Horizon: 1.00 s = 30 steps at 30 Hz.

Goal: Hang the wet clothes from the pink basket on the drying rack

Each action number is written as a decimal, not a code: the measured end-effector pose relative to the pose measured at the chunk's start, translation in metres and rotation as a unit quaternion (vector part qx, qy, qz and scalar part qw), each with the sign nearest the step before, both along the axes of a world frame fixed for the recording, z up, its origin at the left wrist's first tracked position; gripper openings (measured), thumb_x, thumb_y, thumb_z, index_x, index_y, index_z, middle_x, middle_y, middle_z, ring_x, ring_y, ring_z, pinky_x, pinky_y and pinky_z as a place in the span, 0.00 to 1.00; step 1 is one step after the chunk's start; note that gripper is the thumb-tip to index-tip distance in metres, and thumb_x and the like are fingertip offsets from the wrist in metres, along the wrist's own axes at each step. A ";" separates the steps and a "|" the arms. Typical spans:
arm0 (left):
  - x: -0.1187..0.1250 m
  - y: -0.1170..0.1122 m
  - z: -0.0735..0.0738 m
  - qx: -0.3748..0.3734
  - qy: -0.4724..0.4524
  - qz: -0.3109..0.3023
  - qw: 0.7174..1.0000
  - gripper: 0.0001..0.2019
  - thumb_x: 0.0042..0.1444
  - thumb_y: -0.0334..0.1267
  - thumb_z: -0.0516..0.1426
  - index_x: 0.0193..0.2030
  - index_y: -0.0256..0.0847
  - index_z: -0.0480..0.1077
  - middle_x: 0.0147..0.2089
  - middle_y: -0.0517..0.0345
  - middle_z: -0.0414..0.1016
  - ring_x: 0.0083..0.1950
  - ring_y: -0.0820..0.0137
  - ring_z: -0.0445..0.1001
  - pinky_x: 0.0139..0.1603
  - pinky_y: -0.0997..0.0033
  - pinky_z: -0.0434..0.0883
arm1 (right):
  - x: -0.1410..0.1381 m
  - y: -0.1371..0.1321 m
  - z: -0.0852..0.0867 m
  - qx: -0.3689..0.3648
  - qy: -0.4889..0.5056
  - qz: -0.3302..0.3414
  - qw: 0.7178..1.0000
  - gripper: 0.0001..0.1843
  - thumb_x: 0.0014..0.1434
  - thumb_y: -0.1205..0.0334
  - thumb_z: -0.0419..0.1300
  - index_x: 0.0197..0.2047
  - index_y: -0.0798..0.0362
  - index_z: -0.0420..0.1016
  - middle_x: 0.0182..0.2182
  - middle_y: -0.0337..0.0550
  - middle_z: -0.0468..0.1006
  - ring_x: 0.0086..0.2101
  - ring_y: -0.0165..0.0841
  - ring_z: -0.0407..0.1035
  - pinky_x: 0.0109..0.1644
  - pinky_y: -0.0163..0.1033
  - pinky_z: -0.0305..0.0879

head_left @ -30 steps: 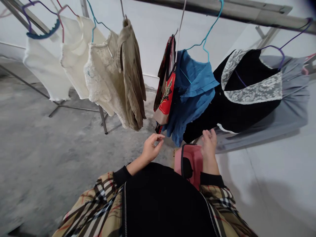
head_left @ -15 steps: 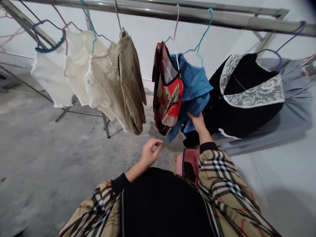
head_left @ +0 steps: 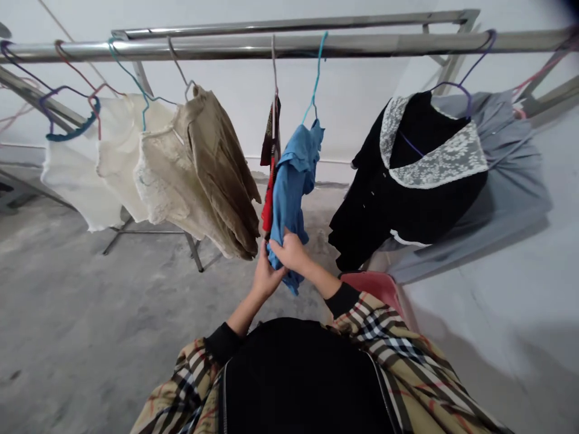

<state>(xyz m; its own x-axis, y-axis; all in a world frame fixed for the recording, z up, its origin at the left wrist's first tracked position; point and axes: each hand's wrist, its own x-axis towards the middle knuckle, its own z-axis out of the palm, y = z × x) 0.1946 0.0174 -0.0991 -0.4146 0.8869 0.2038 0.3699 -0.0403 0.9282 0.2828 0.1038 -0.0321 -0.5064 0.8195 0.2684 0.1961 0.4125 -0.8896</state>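
Hands together at the middle of the rack: the left hand (head_left: 263, 279) and the right hand (head_left: 292, 251) are both closed on the bottom hem of the blue shirt (head_left: 292, 181), fingers bunched into the cloth. The shirt hangs from a teal hanger (head_left: 316, 78) hooked on the near rail (head_left: 384, 42), with its lower edge pulled in towards the person. Just left of it, touching, is a red top (head_left: 269, 199) on its own hanger, and further left a tan shirt (head_left: 221, 175) and a run of cream tops (head_left: 113, 157). To the right, well apart, hang a black dress (head_left: 398, 205) with a lace collar and a grey garment (head_left: 515, 175) behind it. A pink bag (head_left: 382, 286) sits by the right checked sleeve (head_left: 384, 337), and a bare concrete floor (head_left: 90, 313) lies below.

Risks, as I read them: a hard downward tug could slide the shirt off the thin wire shoulders or tip the hook off the rail. The red top sits so tight against it that a finger could catch its edge and drag it along. Either garment would land on the dusty floor.

No tag, label or lettering can be read on any garment or on the bag.
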 end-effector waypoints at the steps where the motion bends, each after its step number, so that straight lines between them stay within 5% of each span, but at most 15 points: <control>1: -0.001 0.005 0.002 0.011 -0.019 0.014 1.000 0.39 0.43 0.43 0.66 0.62 0.39 0.59 0.61 0.41 0.67 0.63 0.56 0.65 0.64 0.53 0.62 | -0.004 -0.004 0.002 0.017 -0.001 0.013 1.000 0.11 0.56 0.63 0.56 0.43 0.50 0.74 0.37 0.47 0.80 0.39 0.40 0.74 0.48 0.44 0.68; 7: -0.003 0.010 0.016 -0.040 -0.168 0.057 0.983 0.14 0.48 0.40 0.59 0.39 0.34 0.72 0.41 0.50 0.77 0.43 0.64 0.75 0.48 0.65 0.72 | -0.004 -0.017 0.004 0.044 0.033 0.078 0.995 0.24 0.57 0.65 0.55 0.58 0.50 0.67 0.54 0.49 0.74 0.55 0.42 0.67 0.62 0.48 0.61; 13: -0.003 -0.005 0.024 -0.066 -0.186 0.070 0.978 0.10 0.49 0.40 0.59 0.34 0.35 0.73 0.32 0.57 0.76 0.34 0.69 0.73 0.39 0.70 0.71 | 0.022 -0.015 -0.009 0.026 0.118 0.046 0.992 0.19 0.63 0.53 0.53 0.54 0.50 0.72 0.48 0.48 0.76 0.51 0.38 0.69 0.58 0.46 0.64; 18: 0.003 -0.014 0.030 -0.065 -0.207 0.075 0.973 0.11 0.51 0.43 0.60 0.35 0.36 0.74 0.31 0.56 0.78 0.34 0.67 0.75 0.38 0.69 0.71 | 0.039 -0.002 -0.035 -0.099 0.159 -0.055 0.981 0.27 0.59 0.46 0.58 0.58 0.48 0.70 0.53 0.48 0.73 0.54 0.38 0.67 0.62 0.48 0.60; 21: 0.010 -0.019 0.032 -0.082 -0.185 0.033 0.979 0.10 0.49 0.42 0.61 0.30 0.36 0.74 0.28 0.56 0.77 0.31 0.67 0.74 0.35 0.69 0.71 | 0.043 -0.012 -0.041 -0.196 0.179 0.018 0.964 0.34 0.52 0.45 0.63 0.61 0.46 0.67 0.55 0.45 0.73 0.55 0.38 0.67 0.61 0.48 0.62; 24: 0.016 -0.021 0.029 -0.074 -0.129 -0.003 0.989 0.08 0.47 0.39 0.61 0.29 0.36 0.73 0.27 0.58 0.76 0.31 0.67 0.73 0.36 0.69 0.71 | 0.044 -0.031 -0.041 -0.199 0.180 0.088 0.959 0.38 0.46 0.51 0.69 0.60 0.45 0.67 0.53 0.42 0.75 0.52 0.37 0.70 0.58 0.45 0.65; 30: 0.021 -0.024 0.019 -0.067 -0.061 -0.117 0.989 0.13 0.53 0.42 0.59 0.44 0.38 0.72 0.35 0.57 0.77 0.35 0.68 0.74 0.39 0.68 0.72 | 0.067 -0.027 -0.050 -0.178 0.104 -0.031 0.978 0.14 0.52 0.55 0.62 0.40 0.53 0.77 0.32 0.41 0.81 0.33 0.35 0.73 0.44 0.43 0.71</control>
